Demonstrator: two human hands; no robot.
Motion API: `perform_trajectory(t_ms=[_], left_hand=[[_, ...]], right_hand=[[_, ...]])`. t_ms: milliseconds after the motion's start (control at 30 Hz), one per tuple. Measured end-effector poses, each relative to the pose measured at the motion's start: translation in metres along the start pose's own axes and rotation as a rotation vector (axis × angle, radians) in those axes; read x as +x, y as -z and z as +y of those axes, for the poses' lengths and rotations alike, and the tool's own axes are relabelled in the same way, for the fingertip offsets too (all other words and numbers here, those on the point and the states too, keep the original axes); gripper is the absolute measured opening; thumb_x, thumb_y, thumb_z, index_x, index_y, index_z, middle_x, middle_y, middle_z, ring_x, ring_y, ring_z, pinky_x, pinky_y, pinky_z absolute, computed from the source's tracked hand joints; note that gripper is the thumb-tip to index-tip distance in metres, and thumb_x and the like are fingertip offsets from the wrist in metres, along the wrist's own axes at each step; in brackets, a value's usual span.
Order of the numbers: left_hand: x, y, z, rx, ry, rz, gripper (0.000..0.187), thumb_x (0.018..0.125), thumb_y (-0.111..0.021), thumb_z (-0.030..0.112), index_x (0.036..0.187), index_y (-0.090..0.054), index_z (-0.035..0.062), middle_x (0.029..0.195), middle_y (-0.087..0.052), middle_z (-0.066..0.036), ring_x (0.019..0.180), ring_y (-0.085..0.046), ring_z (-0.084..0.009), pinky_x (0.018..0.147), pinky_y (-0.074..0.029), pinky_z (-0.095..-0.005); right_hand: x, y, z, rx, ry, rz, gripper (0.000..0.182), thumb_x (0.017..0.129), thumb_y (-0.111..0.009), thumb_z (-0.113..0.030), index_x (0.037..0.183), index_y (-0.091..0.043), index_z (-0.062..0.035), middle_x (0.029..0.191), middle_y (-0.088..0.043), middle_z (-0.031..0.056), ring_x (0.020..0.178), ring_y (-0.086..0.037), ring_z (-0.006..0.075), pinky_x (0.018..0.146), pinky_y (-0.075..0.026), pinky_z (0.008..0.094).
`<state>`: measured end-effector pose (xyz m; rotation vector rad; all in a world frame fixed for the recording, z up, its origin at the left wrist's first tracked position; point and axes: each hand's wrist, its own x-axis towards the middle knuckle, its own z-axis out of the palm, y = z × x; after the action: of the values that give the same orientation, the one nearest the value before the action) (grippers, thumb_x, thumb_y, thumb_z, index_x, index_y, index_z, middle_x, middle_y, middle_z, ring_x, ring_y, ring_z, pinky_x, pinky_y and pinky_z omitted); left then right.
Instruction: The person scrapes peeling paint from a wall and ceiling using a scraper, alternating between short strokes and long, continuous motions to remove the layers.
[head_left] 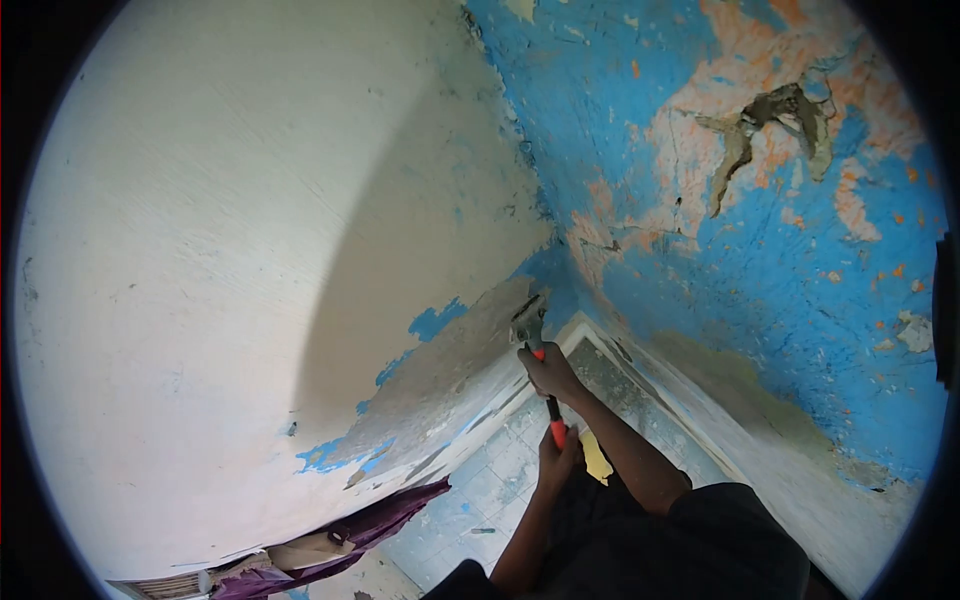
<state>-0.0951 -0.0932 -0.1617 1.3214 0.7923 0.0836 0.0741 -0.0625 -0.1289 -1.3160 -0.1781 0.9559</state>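
A long-handled scraper (557, 428) with a red and black grip slants up toward the wall corner. Its metal head (528, 318) is at the left wall, on or very near a grey patch where paint is gone; contact cannot be made out. My right hand (550, 373) is closed round the handle just below the head. Lower down, my left hand (558, 456) grips the red end of the handle. Ragged blue paint (437, 320) edges the bared grey plaster (440, 370) beside the head.
The right wall (700, 270) is blue with peeled orange and pale areas and a deep crack (765, 125). Pale tiles cover the dusty floor (490, 480). Purple cloth or sheeting (400, 515) lies at lower left. Something yellow (597, 458) shows beside my right forearm.
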Motion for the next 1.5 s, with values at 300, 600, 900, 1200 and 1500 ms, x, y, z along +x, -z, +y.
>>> perform_trajectory(t_ms=[300,600,900,1200,1500], left_hand=[[-0.111,0.051,0.145,0.095,-0.036,0.116,0.053,0.096,-0.047,0.022,0.141,-0.030,-0.0008,0.069,-0.052,-0.002,0.049,-0.041,-0.0047,0.044,-0.034,-0.0198],[-0.115,0.026,0.239,0.322,0.019,0.189,0.048,0.094,-0.046,0.027,0.134,-0.043,0.0002,0.063,-0.049,-0.001,0.049,-0.041,-0.0043,0.042,-0.032,-0.0198],[-0.122,0.006,0.236,0.139,0.120,0.123,0.050,0.096,-0.042,0.019,0.141,-0.030,0.0029,0.069,-0.048,0.000,0.049,-0.041,-0.0046,0.043,-0.034,-0.0193],[-0.127,0.012,0.243,0.099,0.155,0.132,0.051,0.094,-0.046,0.021,0.140,-0.034,0.0022,0.069,-0.048,0.000,0.047,-0.039,-0.0033,0.040,-0.030,-0.0194],[-0.119,0.008,0.248,0.062,0.177,0.142,0.051,0.094,-0.047,0.024,0.139,-0.036,0.0038,0.073,-0.050,-0.002,0.044,-0.038,-0.0040,0.037,-0.028,-0.0199]], right_hand=[[-0.040,-0.052,-0.076,0.786,-0.260,-0.156,0.031,0.089,-0.053,-0.019,0.064,-0.035,-0.0145,0.044,-0.030,-0.0034,0.027,-0.028,0.0080,0.027,-0.023,0.0239],[-0.024,-0.042,-0.087,0.988,-0.353,-0.104,0.029,0.090,-0.052,-0.017,0.067,-0.035,-0.0136,0.047,-0.029,-0.0043,0.030,-0.025,0.0066,0.028,-0.023,0.0227],[-0.025,-0.036,-0.085,0.975,-0.453,-0.122,0.027,0.087,-0.053,-0.012,0.068,-0.035,-0.0133,0.049,-0.030,-0.0051,0.031,-0.028,0.0051,0.027,-0.023,0.0207],[-0.029,-0.041,-0.081,1.005,-0.460,-0.118,0.026,0.087,-0.051,-0.011,0.069,-0.033,-0.0134,0.050,-0.029,-0.0045,0.032,-0.028,0.0048,0.028,-0.023,0.0206],[-0.020,-0.039,-0.085,0.936,-0.476,0.000,0.024,0.087,-0.052,-0.010,0.071,-0.034,-0.0129,0.052,-0.030,-0.0042,0.034,-0.028,0.0046,0.029,-0.025,0.0196]])
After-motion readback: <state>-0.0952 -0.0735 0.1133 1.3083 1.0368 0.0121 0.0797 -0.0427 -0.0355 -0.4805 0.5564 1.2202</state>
